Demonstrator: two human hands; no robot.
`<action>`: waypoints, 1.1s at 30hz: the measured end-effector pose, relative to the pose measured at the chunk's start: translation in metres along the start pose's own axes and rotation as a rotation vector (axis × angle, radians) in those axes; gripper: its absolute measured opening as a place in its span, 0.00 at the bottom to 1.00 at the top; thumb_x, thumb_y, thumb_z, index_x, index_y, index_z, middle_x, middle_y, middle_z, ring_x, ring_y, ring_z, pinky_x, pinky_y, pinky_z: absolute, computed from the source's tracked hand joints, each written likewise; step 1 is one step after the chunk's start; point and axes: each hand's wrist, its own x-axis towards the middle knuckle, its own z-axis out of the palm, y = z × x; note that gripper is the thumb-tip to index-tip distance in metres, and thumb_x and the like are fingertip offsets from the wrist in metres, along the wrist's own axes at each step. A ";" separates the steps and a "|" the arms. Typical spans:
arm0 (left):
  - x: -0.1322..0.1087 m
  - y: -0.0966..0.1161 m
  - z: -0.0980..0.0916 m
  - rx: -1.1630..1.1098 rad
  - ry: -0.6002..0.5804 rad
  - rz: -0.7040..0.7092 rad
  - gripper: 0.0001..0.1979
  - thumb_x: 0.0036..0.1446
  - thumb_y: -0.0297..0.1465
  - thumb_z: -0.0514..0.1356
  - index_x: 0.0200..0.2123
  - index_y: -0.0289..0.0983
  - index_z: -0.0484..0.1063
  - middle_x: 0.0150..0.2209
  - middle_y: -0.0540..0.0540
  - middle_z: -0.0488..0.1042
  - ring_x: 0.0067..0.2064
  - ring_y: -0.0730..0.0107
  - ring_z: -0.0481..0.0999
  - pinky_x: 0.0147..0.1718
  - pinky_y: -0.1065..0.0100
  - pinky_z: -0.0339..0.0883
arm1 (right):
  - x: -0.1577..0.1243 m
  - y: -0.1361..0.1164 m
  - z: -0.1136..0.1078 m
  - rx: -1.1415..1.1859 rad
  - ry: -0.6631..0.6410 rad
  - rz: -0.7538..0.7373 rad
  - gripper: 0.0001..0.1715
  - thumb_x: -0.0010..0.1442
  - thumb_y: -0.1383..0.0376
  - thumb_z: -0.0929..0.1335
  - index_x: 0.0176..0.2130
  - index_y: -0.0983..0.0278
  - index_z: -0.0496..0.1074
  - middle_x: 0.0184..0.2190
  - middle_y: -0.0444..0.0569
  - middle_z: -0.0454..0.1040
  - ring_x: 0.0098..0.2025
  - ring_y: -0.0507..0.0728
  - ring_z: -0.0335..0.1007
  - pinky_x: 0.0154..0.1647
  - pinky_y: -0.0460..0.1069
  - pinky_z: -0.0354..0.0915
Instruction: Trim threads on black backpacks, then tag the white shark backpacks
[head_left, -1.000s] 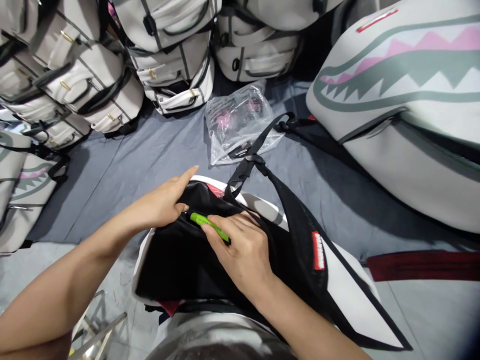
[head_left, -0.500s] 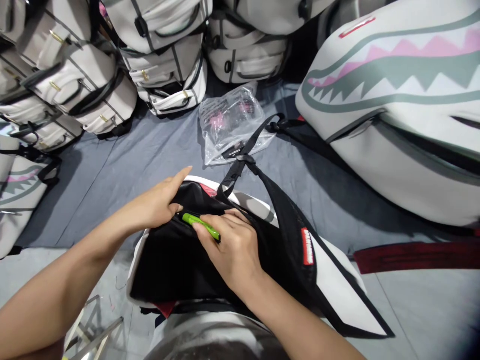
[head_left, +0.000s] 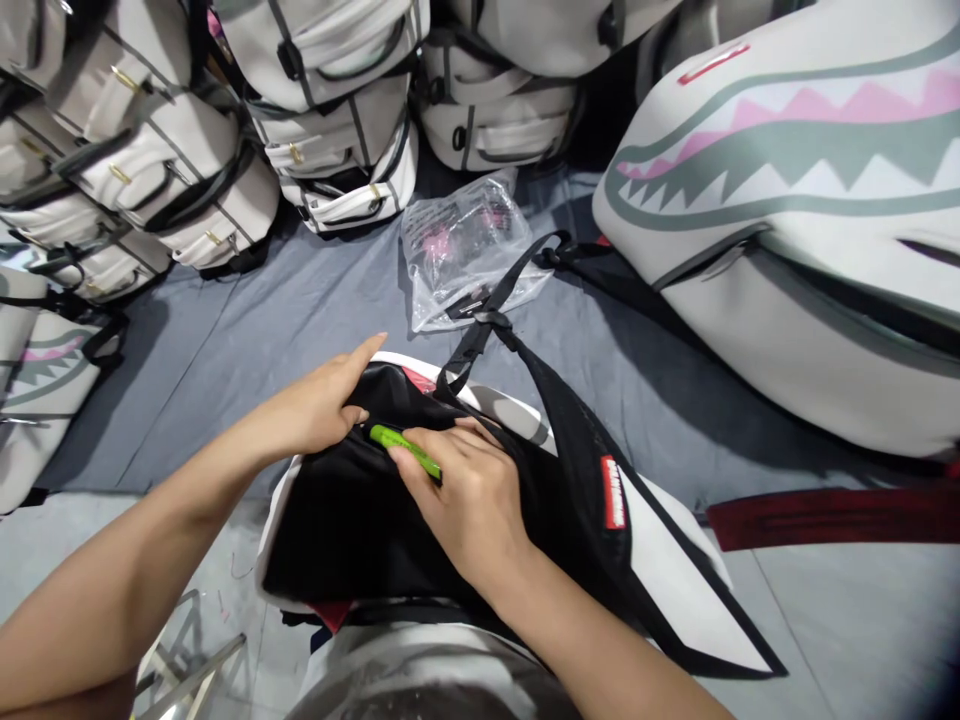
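Green tool (head_left: 406, 452) — between right-hand fingers (head_left: 436, 445)

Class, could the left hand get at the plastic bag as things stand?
Probably yes: the plastic bag lies just beyond the left hand; a black strap crosses only the bag's right side, leaving its left free.

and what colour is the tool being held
The tool is bright green, best seen in the head view.
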 end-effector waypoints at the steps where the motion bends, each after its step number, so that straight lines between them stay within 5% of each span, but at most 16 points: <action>1: 0.000 0.000 0.000 0.001 0.000 0.003 0.45 0.56 0.29 0.58 0.73 0.42 0.38 0.69 0.39 0.59 0.67 0.53 0.62 0.64 0.54 0.58 | 0.000 0.000 0.000 -0.007 0.010 0.006 0.08 0.68 0.64 0.68 0.36 0.63 0.76 0.28 0.47 0.80 0.29 0.55 0.75 0.41 0.51 0.64; 10: 0.001 -0.002 0.002 -0.010 0.015 0.021 0.46 0.56 0.29 0.59 0.73 0.41 0.39 0.69 0.36 0.58 0.67 0.51 0.63 0.64 0.51 0.58 | 0.000 0.000 0.004 0.031 0.079 -0.009 0.07 0.66 0.66 0.69 0.35 0.65 0.76 0.27 0.46 0.80 0.28 0.55 0.74 0.40 0.50 0.63; 33: 0.001 -0.003 0.004 -0.046 0.004 -0.018 0.46 0.55 0.29 0.57 0.73 0.42 0.39 0.69 0.38 0.59 0.68 0.51 0.62 0.64 0.51 0.58 | 0.002 0.000 0.005 0.071 0.009 0.084 0.06 0.64 0.65 0.71 0.35 0.63 0.79 0.29 0.47 0.81 0.30 0.56 0.76 0.38 0.49 0.65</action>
